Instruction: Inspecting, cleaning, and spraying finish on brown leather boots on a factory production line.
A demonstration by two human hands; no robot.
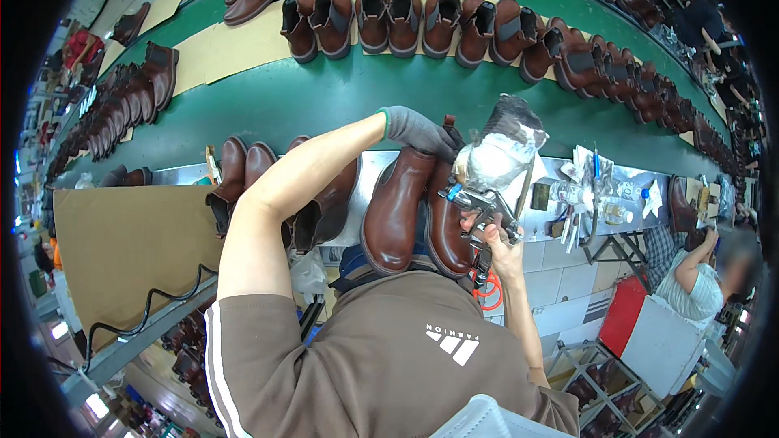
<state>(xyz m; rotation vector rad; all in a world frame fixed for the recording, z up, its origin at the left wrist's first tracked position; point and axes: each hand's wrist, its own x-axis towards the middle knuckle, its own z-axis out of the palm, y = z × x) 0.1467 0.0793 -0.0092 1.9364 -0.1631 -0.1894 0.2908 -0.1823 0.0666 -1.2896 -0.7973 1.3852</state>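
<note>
My left hand [418,131], in a grey glove, grips the top of a pair of brown ankle boots [398,211] held side by side in front of my chest, toes toward me. My right hand [497,237] is closed on the handle of a metal spray gun [479,199] whose cup is wrapped in crinkled foil [499,150]. The gun's nozzle sits right beside the shaft of the right-hand boot.
A green conveyor belt [324,97] carries rows of brown boots [422,20] on cardboard sheets. More boots [243,174] stand at my left on the metal bench, next to a brown board [122,243]. Bottles and brushes [592,195] clutter the bench to the right; another person [690,276] sits beyond.
</note>
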